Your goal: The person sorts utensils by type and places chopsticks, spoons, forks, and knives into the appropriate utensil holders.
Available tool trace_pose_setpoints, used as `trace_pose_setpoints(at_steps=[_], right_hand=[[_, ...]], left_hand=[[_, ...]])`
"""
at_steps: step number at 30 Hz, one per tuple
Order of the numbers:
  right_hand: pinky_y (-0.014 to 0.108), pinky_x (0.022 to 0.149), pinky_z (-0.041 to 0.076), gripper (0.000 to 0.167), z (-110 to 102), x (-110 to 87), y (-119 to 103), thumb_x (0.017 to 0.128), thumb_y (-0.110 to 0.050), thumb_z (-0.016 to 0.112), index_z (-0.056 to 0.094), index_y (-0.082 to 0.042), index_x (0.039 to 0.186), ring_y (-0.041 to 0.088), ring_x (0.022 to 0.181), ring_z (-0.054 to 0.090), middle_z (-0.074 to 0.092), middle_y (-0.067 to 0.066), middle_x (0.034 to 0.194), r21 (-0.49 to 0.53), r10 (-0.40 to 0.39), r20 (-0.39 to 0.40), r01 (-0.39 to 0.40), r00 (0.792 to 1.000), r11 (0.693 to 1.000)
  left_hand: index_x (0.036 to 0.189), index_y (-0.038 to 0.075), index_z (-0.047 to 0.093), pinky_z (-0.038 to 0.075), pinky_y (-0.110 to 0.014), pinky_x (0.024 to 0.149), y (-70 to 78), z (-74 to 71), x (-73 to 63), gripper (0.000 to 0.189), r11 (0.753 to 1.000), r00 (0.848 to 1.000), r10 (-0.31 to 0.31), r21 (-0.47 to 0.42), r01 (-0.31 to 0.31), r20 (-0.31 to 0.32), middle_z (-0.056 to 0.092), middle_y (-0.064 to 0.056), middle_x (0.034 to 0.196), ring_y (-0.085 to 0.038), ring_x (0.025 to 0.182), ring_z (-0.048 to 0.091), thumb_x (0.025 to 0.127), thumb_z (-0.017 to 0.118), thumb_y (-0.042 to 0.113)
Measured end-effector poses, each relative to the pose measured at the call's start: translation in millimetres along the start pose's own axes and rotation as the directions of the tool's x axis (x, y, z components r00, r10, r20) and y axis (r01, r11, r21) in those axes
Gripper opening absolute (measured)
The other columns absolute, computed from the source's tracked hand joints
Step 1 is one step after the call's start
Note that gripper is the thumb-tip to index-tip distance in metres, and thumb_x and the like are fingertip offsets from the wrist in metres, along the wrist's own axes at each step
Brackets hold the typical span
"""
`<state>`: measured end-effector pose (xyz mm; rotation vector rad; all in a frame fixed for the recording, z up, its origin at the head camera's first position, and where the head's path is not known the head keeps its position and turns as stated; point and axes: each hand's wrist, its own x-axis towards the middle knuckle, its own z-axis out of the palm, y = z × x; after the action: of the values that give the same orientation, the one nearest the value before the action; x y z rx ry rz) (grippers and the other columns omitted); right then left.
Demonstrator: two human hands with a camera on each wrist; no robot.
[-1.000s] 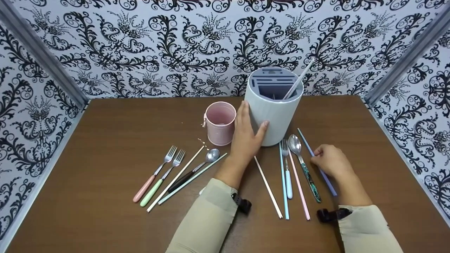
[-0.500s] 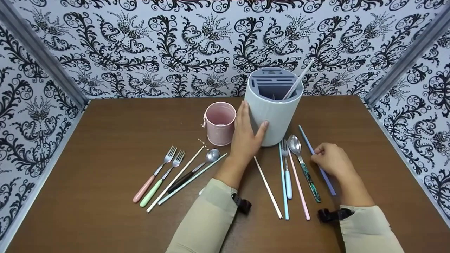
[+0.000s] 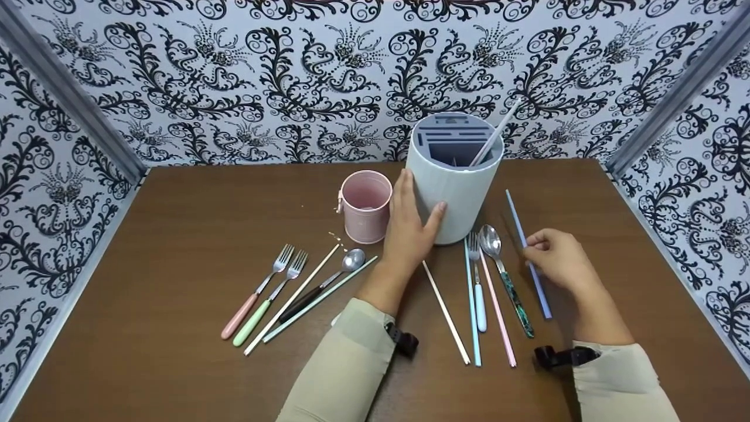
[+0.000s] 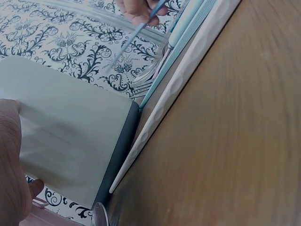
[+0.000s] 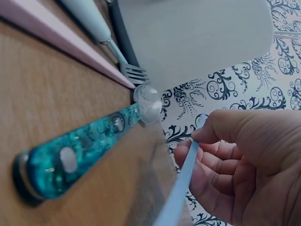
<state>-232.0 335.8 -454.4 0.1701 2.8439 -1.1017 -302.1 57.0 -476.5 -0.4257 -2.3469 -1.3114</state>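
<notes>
In the head view my left hand (image 3: 410, 225) rests against the left side of a white cutlery holder (image 3: 454, 199), fingers along its wall and thumb across its front. A pale chopstick (image 3: 498, 132) leans out of the holder's large compartment. My right hand (image 3: 556, 255) pinches a blue chopstick (image 3: 536, 284) near its middle; the right wrist view shows this chopstick (image 5: 181, 181) between thumb and fingers. Left of it lie a spoon with a teal patterned handle (image 3: 510, 287), a pink chopstick (image 3: 498, 310), a blue-handled fork (image 3: 480, 299), a light blue chopstick (image 3: 473, 316) and a white chopstick (image 3: 446, 313).
A pink cup (image 3: 367, 217) stands left of the holder. On the left lie a pink-handled fork (image 3: 249, 305), a green-handled fork (image 3: 263, 310), a black-handled spoon (image 3: 310, 299), a cream chopstick (image 3: 293, 299) and a pale green chopstick (image 3: 322, 299). Patterned walls enclose the brown table (image 3: 158, 252).
My right hand has moved slightly up and to the right in the head view, shifting the blue chopstick away from the table's front. My left hand and the holder have stayed put.
</notes>
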Motion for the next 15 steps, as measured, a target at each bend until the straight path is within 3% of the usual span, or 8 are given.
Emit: trace_pose_setpoints(at_steps=[7,15], right_hand=[[0.025,0.069,0.06,0.04,-1.8,0.6,-1.7,0.1,-0.008,0.057,0.057,0.012,0.135,0.006,0.077,0.067,0.073,0.017,0.107,0.153,0.003,-0.024,0.0,1.0,0.988],[0.023,0.071,0.062,0.042,-4.5,-0.2,-4.3,0.1,-0.009,0.058,0.054,0.012,0.136,0.002,0.08,0.066,0.069,-0.007,0.094,0.302,0.004,-0.099,0.026,0.995,0.953]], left_hand=[[0.163,0.001,0.023,0.023,-0.042,0.131,0.3,-0.2,-0.1,0.085,1.0,1.0,-0.009,-0.006,0.009,0.003,0.029,-0.021,0.168,-0.035,0.157,0.028,0.101,0.065,0.04],[0.164,0.002,0.022,0.024,-0.041,0.13,1.7,-0.6,0.0,0.084,1.0,1.0,-0.023,-0.002,0.023,0.009,0.028,-0.019,0.169,-0.032,0.158,0.027,0.101,0.064,0.041]])
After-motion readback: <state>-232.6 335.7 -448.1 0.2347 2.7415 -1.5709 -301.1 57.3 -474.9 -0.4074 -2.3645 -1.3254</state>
